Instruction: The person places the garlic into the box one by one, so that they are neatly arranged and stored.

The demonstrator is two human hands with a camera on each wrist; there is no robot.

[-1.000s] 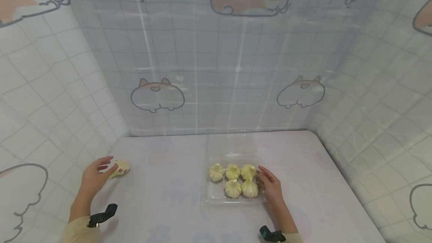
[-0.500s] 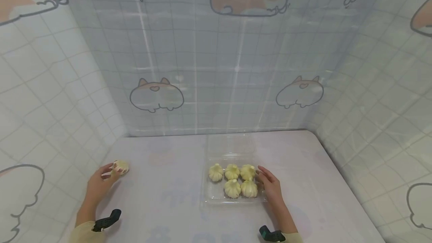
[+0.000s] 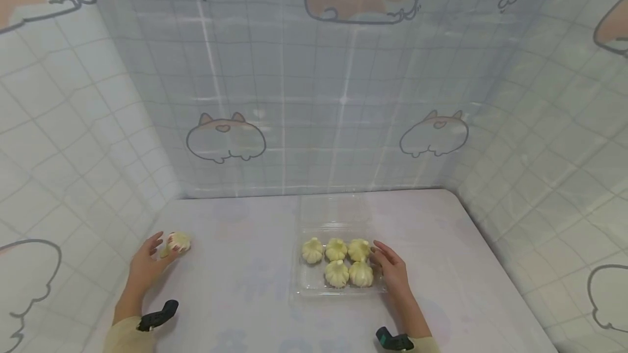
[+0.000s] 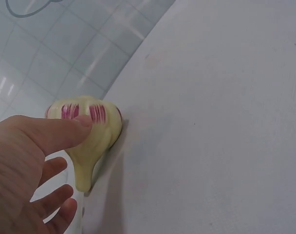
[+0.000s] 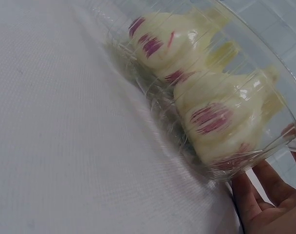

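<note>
A garlic bulb (image 4: 101,129) with purple streaks lies on the table at the left, its stem pointing toward the person. My left hand (image 3: 145,267) is beside it; in the left wrist view the thumb (image 4: 55,135) lies across the bulb while the visible fingers stand apart from it. Several more garlic bulbs (image 3: 336,274) sit in a clear plastic box (image 3: 311,287) at the table's middle. Against the right side of this box my right hand (image 3: 393,272) rests, fingertips touching its edge. Part of that hand is outside the right wrist view.
The box's clear lid (image 3: 333,210) is folded back toward the rear wall. A pale cloth covers the table (image 3: 235,298). Tiled-pattern sheets with cartoon dogs (image 3: 225,138) form walls at the back and both sides. Black straps (image 3: 158,316) are on the wrists.
My left hand has moved slightly to the right and lower, and its fingers have spread away from the garlic bulb, which has turned a little. The right hand and box stay put.
</note>
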